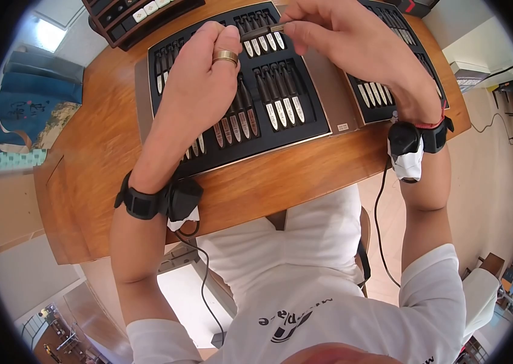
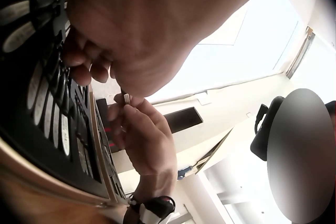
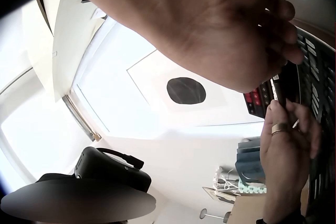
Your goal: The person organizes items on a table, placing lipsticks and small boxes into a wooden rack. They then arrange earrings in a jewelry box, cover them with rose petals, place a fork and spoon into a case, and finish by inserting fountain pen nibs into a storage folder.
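Both hands meet above an open black case [image 1: 296, 133] on the wooden table. My left hand [image 1: 199, 76], with a ring on one finger, curls its fingers around one end of a slim dark stick [image 1: 261, 31]. At its other end, my right hand [image 1: 353, 45] pinches the stick between thumb and fingers. A pale piece shows at the right end of the stick in the left wrist view. Below the hands, several similar black-handled sticks [image 1: 279, 97] with pale, printed, rounded ends lie in rows. The left hand hides part of these rows.
A second tray [image 1: 373, 115] of the same sticks lies at the right, beyond a brown divider [image 1: 338, 106]. At the back left stands a dark tiered rack [image 1: 120, 21] with white blocks. A blue bag [image 1: 23, 106] is left of the table [image 1: 96, 148]. Cables hang from both wrist cameras.
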The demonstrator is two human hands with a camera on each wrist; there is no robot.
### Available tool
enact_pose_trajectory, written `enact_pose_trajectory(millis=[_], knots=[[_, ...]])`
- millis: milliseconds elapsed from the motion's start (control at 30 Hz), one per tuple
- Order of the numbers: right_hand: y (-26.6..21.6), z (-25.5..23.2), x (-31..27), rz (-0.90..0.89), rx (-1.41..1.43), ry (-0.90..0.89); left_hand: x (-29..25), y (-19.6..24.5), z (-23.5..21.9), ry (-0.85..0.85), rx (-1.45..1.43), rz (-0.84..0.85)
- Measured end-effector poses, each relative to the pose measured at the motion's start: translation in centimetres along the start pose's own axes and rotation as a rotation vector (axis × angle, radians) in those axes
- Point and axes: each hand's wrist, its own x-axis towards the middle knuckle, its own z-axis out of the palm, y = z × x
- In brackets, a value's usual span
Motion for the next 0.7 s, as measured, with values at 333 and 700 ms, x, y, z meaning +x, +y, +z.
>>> enact_pose_trajectory(millis=[333, 700], knots=[[-1.1, 0.7, 0.9, 0.261, -0.227, 0.157, -0.1, 0.0, 0.1, 0.023, 0.083, -0.049], [-3.7, 0.0, 0.1, 0.526, -0.234, 0.144, -0.8, 0.1, 0.4, -0.08, 0.206, 0.104]])
